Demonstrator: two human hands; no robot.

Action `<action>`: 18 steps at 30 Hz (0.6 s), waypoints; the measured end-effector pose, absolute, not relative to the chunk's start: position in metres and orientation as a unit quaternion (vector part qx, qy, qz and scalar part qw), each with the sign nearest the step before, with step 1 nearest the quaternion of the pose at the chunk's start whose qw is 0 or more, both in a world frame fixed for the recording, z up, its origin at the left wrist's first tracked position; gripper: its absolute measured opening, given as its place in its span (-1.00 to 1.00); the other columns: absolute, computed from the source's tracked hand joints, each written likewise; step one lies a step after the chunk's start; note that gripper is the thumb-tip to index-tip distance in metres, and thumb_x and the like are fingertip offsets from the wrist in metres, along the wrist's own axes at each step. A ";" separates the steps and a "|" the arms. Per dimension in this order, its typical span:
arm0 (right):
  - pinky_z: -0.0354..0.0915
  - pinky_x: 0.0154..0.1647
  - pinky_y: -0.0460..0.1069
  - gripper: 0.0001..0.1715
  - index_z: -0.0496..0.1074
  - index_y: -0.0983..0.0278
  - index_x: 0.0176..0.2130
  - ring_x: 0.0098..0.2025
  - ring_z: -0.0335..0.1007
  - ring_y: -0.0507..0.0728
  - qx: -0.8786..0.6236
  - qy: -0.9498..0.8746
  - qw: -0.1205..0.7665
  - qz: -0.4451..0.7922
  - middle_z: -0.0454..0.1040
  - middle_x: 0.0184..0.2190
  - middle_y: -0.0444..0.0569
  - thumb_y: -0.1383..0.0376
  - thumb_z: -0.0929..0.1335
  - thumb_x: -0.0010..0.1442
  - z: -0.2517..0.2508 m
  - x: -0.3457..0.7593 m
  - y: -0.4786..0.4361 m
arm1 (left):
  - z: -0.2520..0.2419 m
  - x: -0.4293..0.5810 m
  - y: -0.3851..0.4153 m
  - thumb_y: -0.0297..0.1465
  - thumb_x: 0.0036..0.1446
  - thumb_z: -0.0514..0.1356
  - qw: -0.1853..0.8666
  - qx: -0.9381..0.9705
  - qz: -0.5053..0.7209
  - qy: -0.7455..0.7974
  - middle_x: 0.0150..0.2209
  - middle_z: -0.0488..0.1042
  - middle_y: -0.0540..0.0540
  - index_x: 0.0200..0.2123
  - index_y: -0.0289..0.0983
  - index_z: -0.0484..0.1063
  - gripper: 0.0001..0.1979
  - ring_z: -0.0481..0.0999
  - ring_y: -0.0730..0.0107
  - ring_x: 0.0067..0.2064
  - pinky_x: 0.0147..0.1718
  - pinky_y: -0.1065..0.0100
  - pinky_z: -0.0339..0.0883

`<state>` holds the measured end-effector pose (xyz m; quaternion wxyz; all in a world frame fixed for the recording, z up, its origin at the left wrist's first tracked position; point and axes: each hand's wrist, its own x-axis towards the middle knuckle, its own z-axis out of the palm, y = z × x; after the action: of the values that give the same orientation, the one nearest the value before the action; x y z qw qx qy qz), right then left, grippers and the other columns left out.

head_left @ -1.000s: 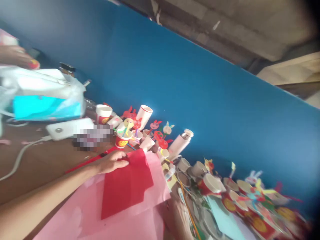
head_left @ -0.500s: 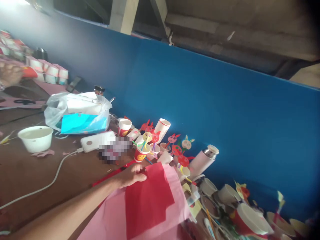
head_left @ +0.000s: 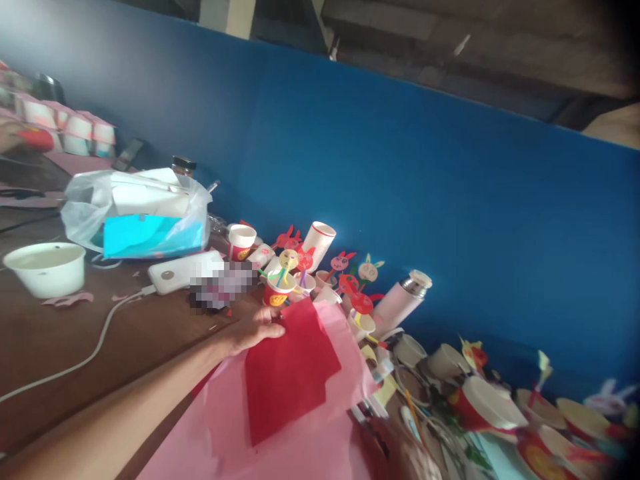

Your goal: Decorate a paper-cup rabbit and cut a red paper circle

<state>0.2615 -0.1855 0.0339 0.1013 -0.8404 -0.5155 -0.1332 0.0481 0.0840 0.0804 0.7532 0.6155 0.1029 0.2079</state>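
- Change vs half a second ago: mostly head motion, the whole view rolled and shifted a little. The left hand stays on the top edge of the red tissue sheet. The sheet lies at about the same angle on the pink paper sheet.
- Left fingers: together, narrow, lying flat over the red edge. Cannot tell if they pinch the sheet or only press it.
- Red sheet: on top of the pink one, well inside its edges. Pink sheet looks creased or slightly raised near the hand; how far is hard to judge.
- Right hand: cut off at the bottom edge and blurred, near the pink sheet's lower right side. Finger state unreadable, and no visible hold on anything.
- Nearby on the wooden table: white power bank with a white cable, white bowl, plastic bag around a tissue box.
- Along the blue wall: paper-cup crafts with paper rabbit faces, pale pink thermos.
- Pixelated patch hides whatever sits beside the power bank.
- Far left: another person's hand by white paper cups, partly cut off; what it holds is unclear.
- Lower right craft pile is blurred and cut off.
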 end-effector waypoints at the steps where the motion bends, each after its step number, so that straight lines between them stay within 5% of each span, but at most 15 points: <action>1: 0.29 -0.47 -0.05 -0.71 0.52 0.04 -0.33 -0.38 0.50 0.13 -0.845 -0.513 0.092 -0.118 0.56 -0.41 -0.14 0.15 0.22 0.19 0.041 0.258 -0.185 | 0.080 0.048 0.084 -0.38 -0.08 0.22 0.753 0.616 0.208 0.104 -0.33 0.51 -0.06 -0.23 -0.30 0.46 -0.72 0.45 0.25 -0.22 -0.11 0.24 0.22; 9: 0.32 -0.27 0.04 -0.69 0.52 0.14 -0.25 -0.26 0.50 0.20 -0.870 -0.487 0.049 -0.069 0.56 -0.30 -0.04 0.21 0.20 0.22 0.058 0.249 -0.187 | 0.078 0.050 0.082 -0.37 -0.10 0.25 0.763 0.597 0.210 0.131 -0.32 0.52 -0.07 -0.24 -0.30 0.45 -0.72 0.47 0.22 -0.21 -0.09 0.22 0.21; 18: 0.31 -0.34 0.02 -0.71 0.51 0.09 -0.32 -0.29 0.49 0.20 -0.857 -0.499 0.100 -0.077 0.57 -0.38 -0.08 0.18 0.21 0.16 0.047 0.257 -0.187 | 0.077 0.051 0.077 -0.32 -0.07 0.25 0.745 0.616 0.217 0.132 -0.33 0.47 -0.06 -0.33 -0.31 0.42 -0.78 0.40 0.30 -0.24 -0.18 0.32 0.18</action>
<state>0.2568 -0.1869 0.0475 0.0998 -0.8574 -0.4990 -0.0771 0.0509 0.0773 0.0769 0.7454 0.6162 0.1322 0.2174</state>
